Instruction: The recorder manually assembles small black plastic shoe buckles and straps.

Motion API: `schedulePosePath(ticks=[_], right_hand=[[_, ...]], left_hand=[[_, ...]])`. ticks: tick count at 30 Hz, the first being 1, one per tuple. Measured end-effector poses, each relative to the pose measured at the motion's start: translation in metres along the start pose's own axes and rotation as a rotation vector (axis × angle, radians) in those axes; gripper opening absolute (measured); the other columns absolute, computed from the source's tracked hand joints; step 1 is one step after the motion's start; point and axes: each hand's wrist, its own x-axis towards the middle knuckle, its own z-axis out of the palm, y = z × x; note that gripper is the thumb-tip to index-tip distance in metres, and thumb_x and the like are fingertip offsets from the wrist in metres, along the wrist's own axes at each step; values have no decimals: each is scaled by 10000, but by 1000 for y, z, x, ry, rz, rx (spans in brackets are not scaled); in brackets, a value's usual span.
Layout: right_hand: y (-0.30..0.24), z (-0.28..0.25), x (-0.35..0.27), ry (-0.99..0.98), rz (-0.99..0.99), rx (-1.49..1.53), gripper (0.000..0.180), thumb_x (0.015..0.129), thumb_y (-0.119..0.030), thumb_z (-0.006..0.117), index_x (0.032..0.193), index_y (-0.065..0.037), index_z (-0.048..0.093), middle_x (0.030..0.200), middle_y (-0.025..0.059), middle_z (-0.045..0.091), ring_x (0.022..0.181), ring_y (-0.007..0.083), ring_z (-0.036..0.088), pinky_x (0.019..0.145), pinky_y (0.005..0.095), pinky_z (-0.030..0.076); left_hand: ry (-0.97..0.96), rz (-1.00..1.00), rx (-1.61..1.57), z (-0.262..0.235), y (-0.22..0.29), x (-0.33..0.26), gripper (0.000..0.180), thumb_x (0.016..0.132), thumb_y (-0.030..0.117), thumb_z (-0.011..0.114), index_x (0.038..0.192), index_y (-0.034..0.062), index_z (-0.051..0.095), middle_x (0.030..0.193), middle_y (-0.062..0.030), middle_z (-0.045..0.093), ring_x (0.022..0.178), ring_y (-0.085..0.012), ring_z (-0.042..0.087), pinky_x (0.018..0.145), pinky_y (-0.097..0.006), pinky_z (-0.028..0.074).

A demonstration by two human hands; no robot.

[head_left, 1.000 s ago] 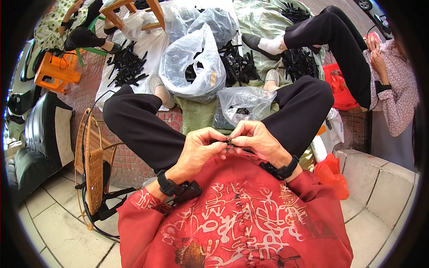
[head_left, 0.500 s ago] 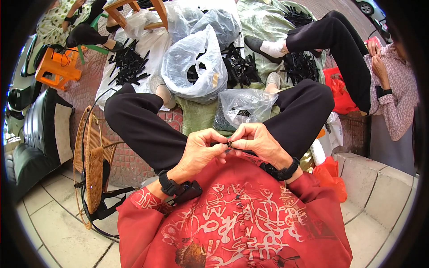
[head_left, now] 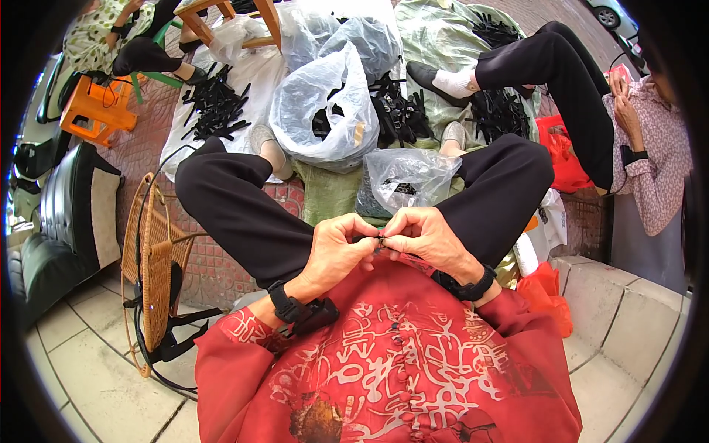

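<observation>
Two bare hands meet just on the near side of the small clear plastic bag [head_left: 428,167], which serves here as the landmark, and between their fingertips sits one small black strap piece [head_left: 380,240]. The left hand [head_left: 336,247] is closed to a pinch, thumb against forefinger, with its other fingers curled under; it grips the piece from the side toward the bag's left. The right hand [head_left: 427,240] pinches in the same way from the opposite side, thumb and forefinger nearly meeting the left's, and its knuckles are the nearer of the two to the bag. The piece lies straight between the two pinches, on the person's side of the bag and a little left of its middle. What shows of its long axis seems to run crosswise, from one hand to the other, rather than toward the bag; most of it is hidden by the fingers, so its full shape and any fitting on it cannot be told. Dark bits show inside the bag. Beyond it and to its left stands a large translucent plastic bag [head_left: 295,129]; straight beyond it is a heap of black straps with buckles [head_left: 399,111], and beyond it to the right lies another black strap pile [head_left: 496,114]. Far to the bag's right, a co-worker's hands [head_left: 622,103] are raised close together.
</observation>
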Motion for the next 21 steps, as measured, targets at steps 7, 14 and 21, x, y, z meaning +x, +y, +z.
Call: schedulePosePath(ticks=[7,14,21], right_hand=[[-1,-2,4,28,-29,-135,51,762,0,559,756,17,512,683,39,559,581,81,547,518,191,441],[0,-6,8,46,4,-73,83,768,-2,554,824,26,501,716,52,560,595,89,552,518,200,451],[-4,-23,12,-28,-17,276,106,769,-34,581,852,6,528,740,55,566,605,93,543,557,211,454]], left_hand=[[11,2,-17,1,-3,7,51,779,-29,506,831,-30,510,706,-85,572,545,-99,556,480,-226,494],[33,32,-16,7,-5,10,92,797,-12,487,880,-45,510,741,-97,578,608,-111,578,542,-226,513],[-185,-47,-555,0,26,12,228,829,36,464,1042,-42,484,866,-136,583,750,-200,597,699,-298,499]])
